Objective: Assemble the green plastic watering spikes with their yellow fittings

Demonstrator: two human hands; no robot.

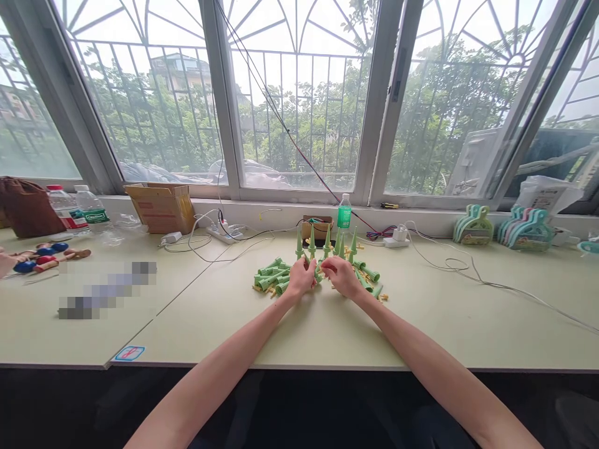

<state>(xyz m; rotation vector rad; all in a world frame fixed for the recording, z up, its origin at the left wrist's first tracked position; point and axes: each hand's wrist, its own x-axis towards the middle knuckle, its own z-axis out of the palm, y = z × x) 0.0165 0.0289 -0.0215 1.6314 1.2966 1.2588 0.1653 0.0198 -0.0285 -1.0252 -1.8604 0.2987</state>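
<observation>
My left hand (302,275) and my right hand (342,274) meet close together above the table, fingertips almost touching. Both are closed in a pinch; what lies between the fingers is too small and hidden to name. Just beyond them several pointed green plastic spires (326,242) stand upright in a row. Hollow green cone-like pieces (272,275) lie heaped beside my left hand. More green tubes (372,273) lie beyond my right wrist, with small yellow pegs (384,297) scattered around them.
Behind the spires stand a small cardboard box (322,224) and a green-filled bottle (345,212). Cables run to power strips (225,233) along the window. Hanger bundles (472,224) stand right. At left are a carton (161,209), bottles and wooden toys (45,255) near another person's hand (5,262).
</observation>
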